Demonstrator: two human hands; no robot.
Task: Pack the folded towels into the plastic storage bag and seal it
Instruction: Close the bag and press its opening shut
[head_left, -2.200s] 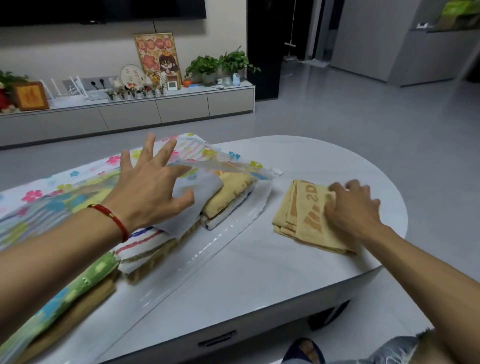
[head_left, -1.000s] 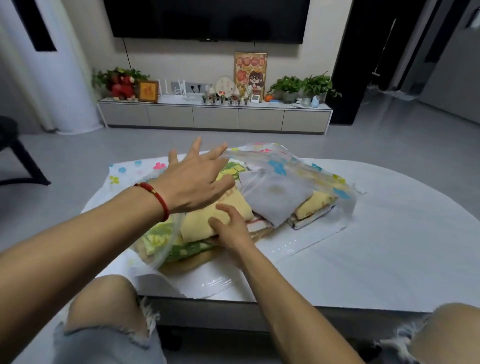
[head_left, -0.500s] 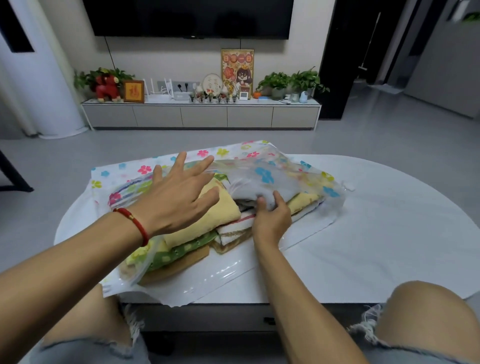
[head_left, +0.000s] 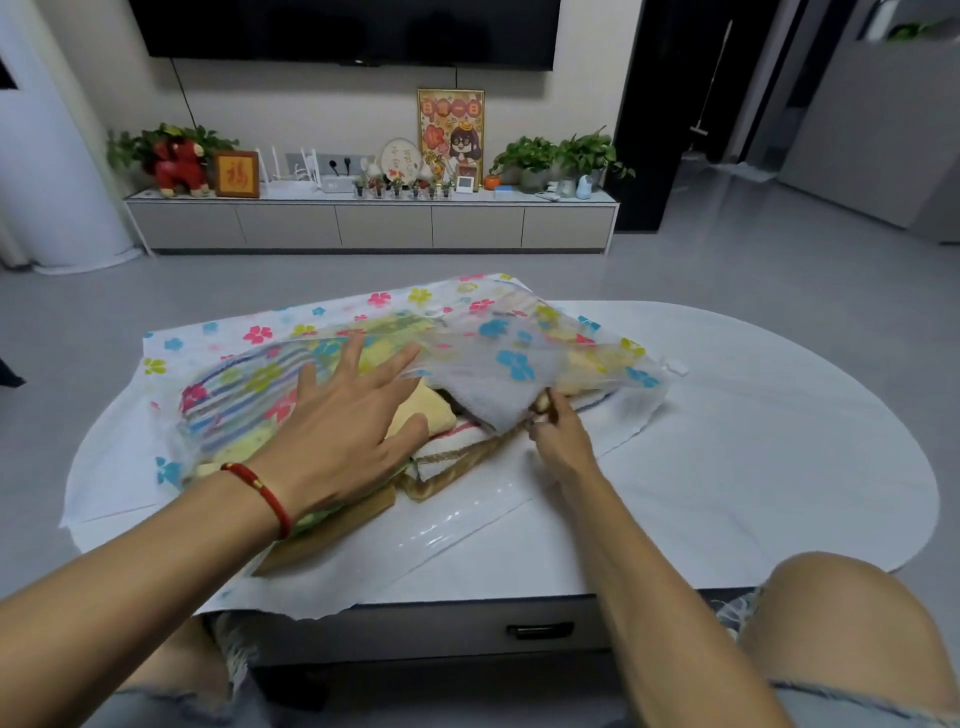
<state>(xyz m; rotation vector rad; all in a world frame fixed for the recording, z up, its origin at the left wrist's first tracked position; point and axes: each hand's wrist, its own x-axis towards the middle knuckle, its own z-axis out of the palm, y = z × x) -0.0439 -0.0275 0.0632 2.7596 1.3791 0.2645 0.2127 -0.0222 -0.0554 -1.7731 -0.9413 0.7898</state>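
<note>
A clear plastic storage bag (head_left: 498, 332) printed with coloured flowers lies on the white oval table (head_left: 753, 467), its mouth facing me. Several folded towels fill it: a striped towel (head_left: 239, 400) at the left, a yellow towel (head_left: 415, 415) in the middle, a white and tan stack (head_left: 447, 457) at the opening. My left hand (head_left: 337, 431), fingers spread, rests flat on the towels with its fingertips under the raised upper flap. My right hand (head_left: 556, 441) pinches the edge of a grey towel (head_left: 493, 400) at the bag's mouth.
The bag's clear lower flap (head_left: 457, 525) spreads toward the table's near edge. My bare knees (head_left: 831, 613) sit close to the table front with its drawer handle (head_left: 540, 630). A low TV cabinet (head_left: 374, 223) with plants and ornaments stands across the grey floor.
My right hand brought the tan towel from the table's right side into the bag, then shifted right to the grey towel's edge. My left hand stayed on the towels, lifting the flap.
</note>
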